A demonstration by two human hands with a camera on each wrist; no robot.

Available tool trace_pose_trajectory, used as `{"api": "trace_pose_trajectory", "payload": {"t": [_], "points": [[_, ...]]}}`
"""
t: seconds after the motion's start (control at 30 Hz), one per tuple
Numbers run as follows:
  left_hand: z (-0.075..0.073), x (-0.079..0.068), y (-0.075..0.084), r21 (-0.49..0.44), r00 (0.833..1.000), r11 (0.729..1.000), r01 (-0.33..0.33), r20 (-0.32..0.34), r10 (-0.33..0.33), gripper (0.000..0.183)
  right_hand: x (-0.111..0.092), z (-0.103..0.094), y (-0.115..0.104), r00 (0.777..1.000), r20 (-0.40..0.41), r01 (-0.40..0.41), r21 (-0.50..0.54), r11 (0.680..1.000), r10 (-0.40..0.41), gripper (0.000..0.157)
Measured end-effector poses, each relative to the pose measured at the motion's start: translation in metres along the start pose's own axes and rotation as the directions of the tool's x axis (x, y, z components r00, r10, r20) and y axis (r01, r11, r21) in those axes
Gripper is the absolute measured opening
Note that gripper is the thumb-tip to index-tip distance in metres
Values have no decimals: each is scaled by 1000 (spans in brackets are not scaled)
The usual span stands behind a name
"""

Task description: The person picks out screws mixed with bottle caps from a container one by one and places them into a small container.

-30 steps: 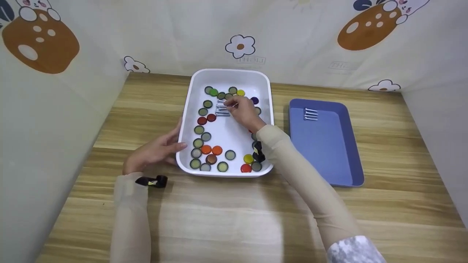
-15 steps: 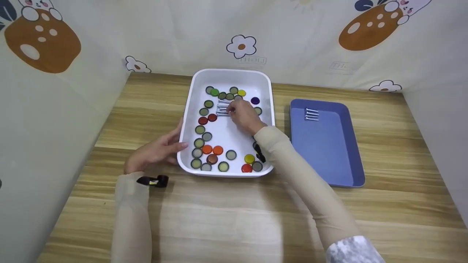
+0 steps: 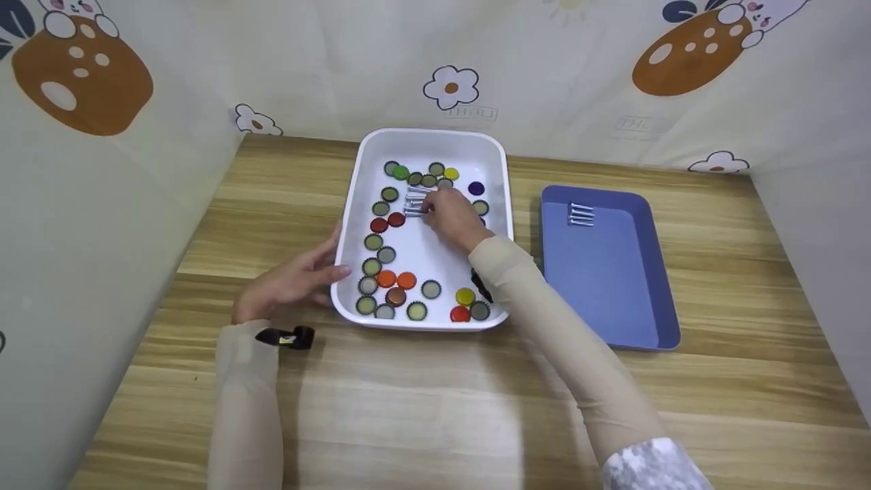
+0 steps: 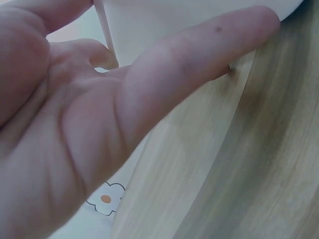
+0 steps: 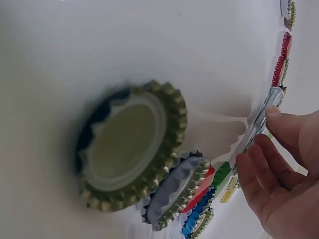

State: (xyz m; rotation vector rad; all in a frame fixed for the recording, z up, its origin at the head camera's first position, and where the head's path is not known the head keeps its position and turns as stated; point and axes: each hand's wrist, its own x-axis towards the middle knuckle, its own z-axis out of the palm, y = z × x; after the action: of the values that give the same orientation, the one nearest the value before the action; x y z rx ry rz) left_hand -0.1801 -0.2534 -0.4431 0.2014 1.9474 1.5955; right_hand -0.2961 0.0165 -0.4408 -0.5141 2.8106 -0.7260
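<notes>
"What's at the far left?"

"The person's left hand (image 3: 289, 279), grasping the left edge of the white tray (image 3: 429, 245): thumb over the rim, fingers against the outer wall. The tray stands on the wooden tabletop (image 3: 381, 408), close to its far edge, long sides running near to far"

"And inside, along the left?"

"Crown bottle caps (image 3: 373, 242), lining the tray's left edge, many hollow side up. Two orange caps (image 3: 406, 280) lie toward the near left corner"

"Where are the silver screws (image 3: 414, 201)?"

"Beside those bottle caps, nearer the tray's far edge than its near one. They lie in a small row, long axes roughly left to right, parallel with the far edge. One end points at the left edge, the other toward the right hand (image 3: 454, 216)"

"Is that hand gripping one?"

"Its fingers are bent and its thumb touches the silver screws, but whether one is pinched I cannot tell"

"Further right?"

"A dark purple cap (image 3: 476, 188) near the tray's right edge, then the sleeve (image 3: 561, 333) across that edge. Beyond is the blue tray (image 3: 599, 279), in the tabletop's right half. A second group of screws (image 3: 581, 214) lies near its far left corner, side by side, long axes also left to right"
</notes>
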Motion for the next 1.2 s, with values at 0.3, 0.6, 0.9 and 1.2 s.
{"api": "trace_pose_trajectory", "payload": {"t": [0.3,0.6,0.9,1.2], "points": [[0,0,0,9,999,999,-34,18,34,83,2,3,3,1000,12,-13,21,1000,12,20],[0,1,0,28,999,999,-46,22,45,83,3,3,3,1000,22,-17,18,1000,16,19],[-1,1,-2,18,1000,1000,-23,13,23,83,1,1,1,998,41,-42,33,999,41,16],[-1,2,-2,-1,999,1000,-31,16,31,83,1,1,1,997,56,-53,22,998,51,17]]}}
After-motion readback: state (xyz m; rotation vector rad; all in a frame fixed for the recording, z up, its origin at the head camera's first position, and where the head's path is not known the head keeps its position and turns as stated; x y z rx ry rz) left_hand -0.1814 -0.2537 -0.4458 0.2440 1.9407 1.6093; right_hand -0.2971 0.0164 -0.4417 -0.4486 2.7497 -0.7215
